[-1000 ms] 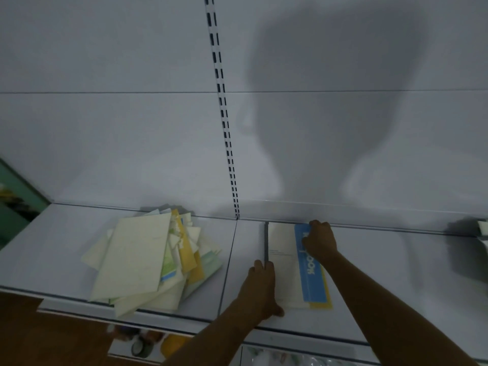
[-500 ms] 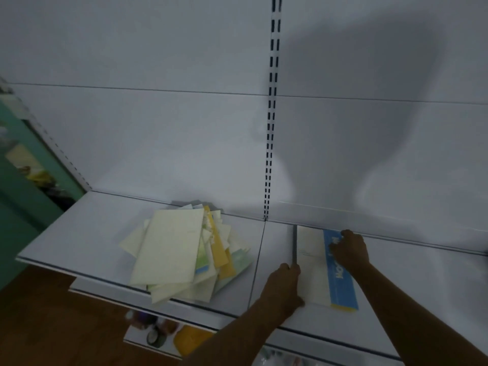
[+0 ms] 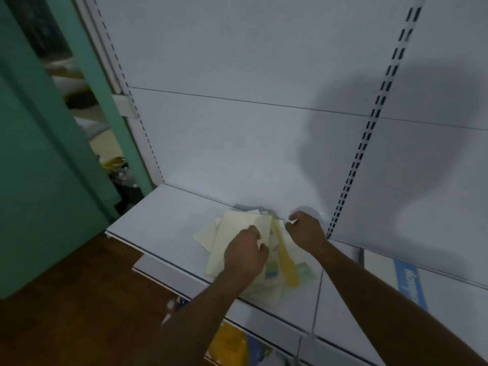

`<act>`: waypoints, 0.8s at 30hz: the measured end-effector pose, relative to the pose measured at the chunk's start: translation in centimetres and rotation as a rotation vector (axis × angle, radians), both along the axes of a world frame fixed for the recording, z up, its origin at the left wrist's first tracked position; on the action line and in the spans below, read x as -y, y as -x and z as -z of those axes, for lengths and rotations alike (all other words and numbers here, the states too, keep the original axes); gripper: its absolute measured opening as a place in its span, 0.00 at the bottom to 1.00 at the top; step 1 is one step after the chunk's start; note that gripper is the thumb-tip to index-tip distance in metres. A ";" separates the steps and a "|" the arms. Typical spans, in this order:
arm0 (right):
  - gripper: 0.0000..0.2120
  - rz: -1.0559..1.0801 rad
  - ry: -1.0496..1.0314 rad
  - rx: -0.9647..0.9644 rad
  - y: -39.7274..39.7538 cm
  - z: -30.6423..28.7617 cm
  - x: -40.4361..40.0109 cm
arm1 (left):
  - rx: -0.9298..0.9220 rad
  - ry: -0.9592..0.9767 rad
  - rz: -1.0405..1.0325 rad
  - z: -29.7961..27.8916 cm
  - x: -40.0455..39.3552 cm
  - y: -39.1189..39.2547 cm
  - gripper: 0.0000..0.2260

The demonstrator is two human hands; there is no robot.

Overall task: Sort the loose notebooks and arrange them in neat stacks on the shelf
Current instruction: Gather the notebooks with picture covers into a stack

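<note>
both hands on the loose notebook pile [image 3: 237, 241], white shelf [image 3: 163, 220].
l hand [image 3: 244, 256] lies on top of the pile, fingers curled over the cream cover's far edge. r hand [image 3: 306, 231] at the pile's far-right corner, fingers curled; can't tell what it pinches. blue-strip notebook [image 3: 406, 283] flat on shelf, well to the right of r hand, apart.

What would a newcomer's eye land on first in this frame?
Both hands, left hand and right hand, reach into the messy pile of cream, yellow and green paper notebooks on the white metal shelf. The large dark head-shaped shadow on the white back panel also stands out. At the right edge lies the white notebook with a blue band.
</note>
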State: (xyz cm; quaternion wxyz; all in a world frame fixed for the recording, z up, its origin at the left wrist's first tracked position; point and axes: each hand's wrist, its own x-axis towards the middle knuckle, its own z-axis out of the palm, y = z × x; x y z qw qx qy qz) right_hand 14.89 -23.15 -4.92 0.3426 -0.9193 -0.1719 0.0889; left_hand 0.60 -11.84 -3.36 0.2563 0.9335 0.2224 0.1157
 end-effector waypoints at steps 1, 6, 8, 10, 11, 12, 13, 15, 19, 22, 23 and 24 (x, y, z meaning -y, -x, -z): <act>0.18 -0.031 0.013 -0.013 0.4 0.0 -1.7 | -0.010 -0.004 -0.056 -0.1 -1.8 0.6 0.15; 0.30 -0.040 0.209 -0.061 2.3 0.8 -6.6 | -0.256 -0.010 -0.265 0.6 -7.2 3.2 0.27; 0.32 0.014 0.236 -0.068 2.8 1.1 -7.3 | -0.336 0.009 -0.267 1.4 -7.9 3.9 0.28; 0.33 0.070 0.213 -0.072 3.3 1.4 -7.6 | -0.376 0.044 -0.219 2.2 -8.2 4.3 0.27; 0.33 0.079 0.200 -0.066 3.4 1.5 -7.6 | -0.373 0.059 -0.199 2.5 -8.2 4.4 0.27; 0.33 0.079 0.189 -0.056 3.6 1.5 -7.7 | -0.359 0.065 -0.191 2.6 -8.3 4.5 0.26; 0.32 0.082 0.172 -0.047 3.7 1.5 -7.6 | -0.340 0.061 -0.191 2.6 -8.2 4.5 0.25; 0.30 0.111 0.110 -0.053 3.9 1.4 -7.4 | -0.306 0.049 -0.195 2.3 -8.1 4.3 0.25; 0.25 0.135 0.027 -0.060 3.9 0.8 -5.9 | -0.263 0.091 -0.178 1.2 -7.1 3.7 0.23; 0.22 0.132 -0.030 -0.029 3.7 0.3 -4.2 | -0.199 0.182 -0.132 0.6 -5.4 3.3 0.21; 0.21 0.137 -0.043 -0.018 3.5 0.1 -3.6 | -0.184 0.197 -0.114 0.6 -4.7 3.2 0.21; 0.20 0.150 -0.056 -0.008 3.3 -0.1 -2.7 | -0.173 0.197 -0.097 0.4 -3.9 2.9 0.21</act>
